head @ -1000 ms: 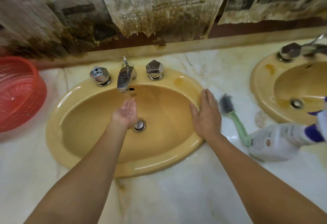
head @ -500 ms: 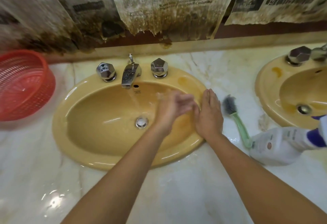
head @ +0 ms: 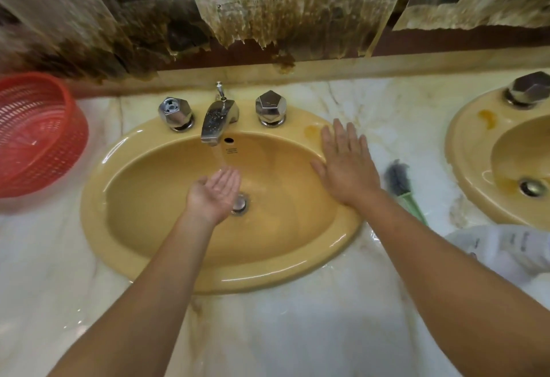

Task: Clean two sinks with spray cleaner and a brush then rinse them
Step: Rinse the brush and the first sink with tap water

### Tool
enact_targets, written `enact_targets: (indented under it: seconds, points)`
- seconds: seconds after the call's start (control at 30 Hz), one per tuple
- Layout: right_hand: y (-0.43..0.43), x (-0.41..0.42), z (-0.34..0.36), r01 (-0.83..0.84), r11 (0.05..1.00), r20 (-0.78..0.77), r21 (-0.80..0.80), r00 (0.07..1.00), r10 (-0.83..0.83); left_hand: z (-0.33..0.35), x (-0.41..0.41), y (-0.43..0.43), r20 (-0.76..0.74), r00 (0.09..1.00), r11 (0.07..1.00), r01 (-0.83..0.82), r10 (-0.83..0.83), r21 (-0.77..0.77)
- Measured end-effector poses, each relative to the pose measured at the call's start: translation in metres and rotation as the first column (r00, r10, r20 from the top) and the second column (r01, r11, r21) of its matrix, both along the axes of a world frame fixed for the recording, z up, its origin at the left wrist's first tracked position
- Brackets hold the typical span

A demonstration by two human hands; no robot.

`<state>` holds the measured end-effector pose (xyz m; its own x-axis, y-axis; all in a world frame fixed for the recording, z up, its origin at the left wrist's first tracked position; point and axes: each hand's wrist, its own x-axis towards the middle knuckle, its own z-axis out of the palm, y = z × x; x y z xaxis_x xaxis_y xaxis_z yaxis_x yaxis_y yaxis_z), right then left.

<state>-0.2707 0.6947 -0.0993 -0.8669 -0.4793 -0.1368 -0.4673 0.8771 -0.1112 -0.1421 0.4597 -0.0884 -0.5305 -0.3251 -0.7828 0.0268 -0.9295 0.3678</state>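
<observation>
A yellow oval sink (head: 143, 242) fills the middle of the view, with water running from its chrome tap (head: 215, 122). My left hand (head: 216, 192) is cupped palm up under the stream, above the drain (head: 240, 204). My right hand (head: 346, 165) lies flat with straight fingers on the sink's right rim. A green-handled brush (head: 400, 186) with dark bristles lies on the counter just right of that hand. The white spray bottle (head: 503, 247) lies on its side at the right edge. A second yellow sink (head: 470, 168) shows partly at the far right.
A red plastic basket (head: 35, 135) stands on the marble counter (head: 297, 332) at the left. Two chrome knobs (head: 175, 113) (head: 270, 107) flank the tap. Stained newspaper (head: 282, 4) hangs on the wall behind. The counter is wet around the sink.
My left hand has moved back from the sink's right side to under the running tap, palm up. My right hand has slid a little farther up along the right rim.
</observation>
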Motion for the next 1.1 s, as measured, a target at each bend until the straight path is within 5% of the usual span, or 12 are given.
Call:
enact_targets:
  seconds: [0.17, 0.37, 0.47, 0.57, 0.63, 0.73, 0.87, 0.97, 1.1]
  points:
    - [-0.035, -0.028, 0.005, -0.195, 0.981, -0.037, -0.011, 0.98, 0.195, 0.004, -0.015, -0.012, 0.004, 0.988, 0.983, -0.154, 0.155, 0.098]
    - [0.002, 0.025, -0.004, 0.093, 0.989, -0.068, -0.114, 0.993, -0.101, 0.012, -0.026, 0.002, -0.007, 0.977, 0.969, -0.212, 0.215, 0.129]
    - [0.017, 0.057, -0.01, 0.243, 0.929, -0.028, -0.279, 0.965, -0.261, 0.032, -0.039, 0.04, -0.074, 0.995, 0.995, 0.054, -0.06, -0.084]
    - [0.017, 0.067, -0.015, 0.293, 0.91, -0.002, -0.295, 0.952, -0.307, 0.059, -0.049, 0.094, -0.033, 0.878, 0.798, 0.419, -0.478, -0.433]
    - [0.013, 0.058, -0.013, 0.256, 0.939, -0.036, -0.228, 0.962, -0.271, 0.063, -0.053, 0.109, 0.049, 0.823, 0.687, 0.504, -0.567, -0.524]
    - [0.002, 0.029, -0.004, 0.128, 0.988, -0.048, -0.086, 0.99, -0.133, 0.048, -0.054, 0.088, 0.099, 0.881, 0.764, 0.452, -0.462, -0.46]
    - [-0.038, -0.022, 0.003, -0.107, 0.994, -0.047, 0.024, 0.993, 0.108, 0.027, -0.042, 0.025, 0.032, 0.99, 0.983, 0.143, -0.14, -0.113]
    - [-0.07, -0.043, 0.005, -0.262, 0.964, -0.025, 0.045, 0.964, 0.263, 0.021, -0.031, -0.008, 0.005, 0.986, 0.98, -0.167, 0.168, 0.106]
    - [-0.063, -0.038, 0.002, -0.252, 0.968, -0.041, 0.007, 0.967, 0.252, 0.014, -0.03, -0.013, -0.013, 0.967, 0.959, -0.25, 0.254, 0.135]
